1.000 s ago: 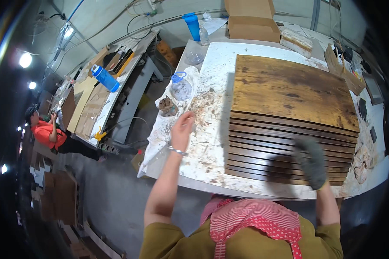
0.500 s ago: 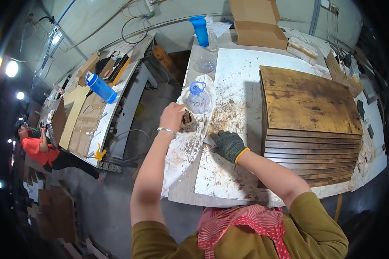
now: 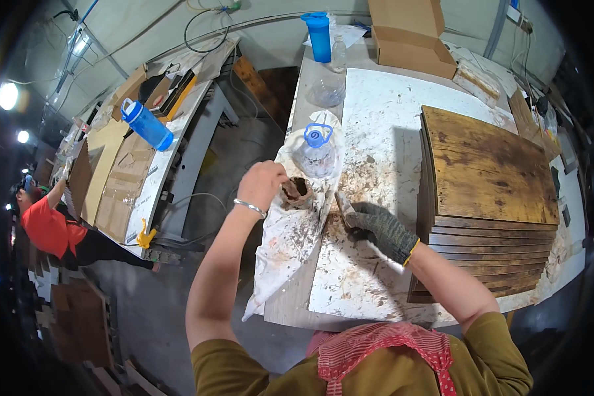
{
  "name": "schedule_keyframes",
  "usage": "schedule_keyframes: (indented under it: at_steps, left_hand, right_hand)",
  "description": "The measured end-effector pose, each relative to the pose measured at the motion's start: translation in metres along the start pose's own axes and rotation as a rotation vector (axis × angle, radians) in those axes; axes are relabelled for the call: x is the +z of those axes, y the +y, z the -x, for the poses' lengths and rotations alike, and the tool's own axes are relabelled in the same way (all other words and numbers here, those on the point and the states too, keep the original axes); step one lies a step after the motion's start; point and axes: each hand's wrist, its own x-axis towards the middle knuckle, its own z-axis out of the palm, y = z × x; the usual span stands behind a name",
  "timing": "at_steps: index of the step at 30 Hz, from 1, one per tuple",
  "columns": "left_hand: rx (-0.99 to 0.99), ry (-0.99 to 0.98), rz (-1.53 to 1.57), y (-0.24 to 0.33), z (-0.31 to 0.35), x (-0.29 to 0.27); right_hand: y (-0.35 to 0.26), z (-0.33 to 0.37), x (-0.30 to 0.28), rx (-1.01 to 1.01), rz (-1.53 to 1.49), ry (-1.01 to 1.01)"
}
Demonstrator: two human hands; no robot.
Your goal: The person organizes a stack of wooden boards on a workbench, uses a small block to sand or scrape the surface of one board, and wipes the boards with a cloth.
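White-topped, brown-stained bench carries a stack of brown wooden boards at right. Clear plastic vessel with blue handle stands just behind small brown-crusted container on white cloth. Left bare hand: fingers curled at container's rim; grip unconfirmed from here. Right grey-gloved hand: closed around thin, brown-smeared flat tool.

The stacked boards look like stained wood, smooth and faintly glossy. The jug is clear, shiny plastic; the pot, roughly crusted. The cloth is wrinkled, the glove matt knit, the bracelet polished metal.
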Motion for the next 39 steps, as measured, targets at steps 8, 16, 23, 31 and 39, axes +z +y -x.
schedule_keyframes:
  at_steps: [8,16,23,31,39]
  left_hand:
    - [-0.535,0.127,0.645,-0.044,0.006,0.005]
    - [-0.664,0.031,0.905,-0.051,0.003,-0.007]
    - [-0.684,0.024,0.899,-0.044,0.011,0.002]
    - [-0.834,0.277,1.104,-0.047,0.047,0.002]
    - [-0.963,0.456,1.667,0.009,0.073,0.045]
  right_hand:
    - [-0.068,-0.043,0.012,-0.782,1.401,0.140]
    - [-0.061,-0.096,0.031,-0.963,1.655,-0.023]
    - [-0.059,-0.089,0.031,-0.840,1.643,0.045]
    - [-0.027,-0.061,0.024,-0.173,0.210,-0.087]
    - [0.002,-0.050,0.035,0.066,-0.639,-0.377]
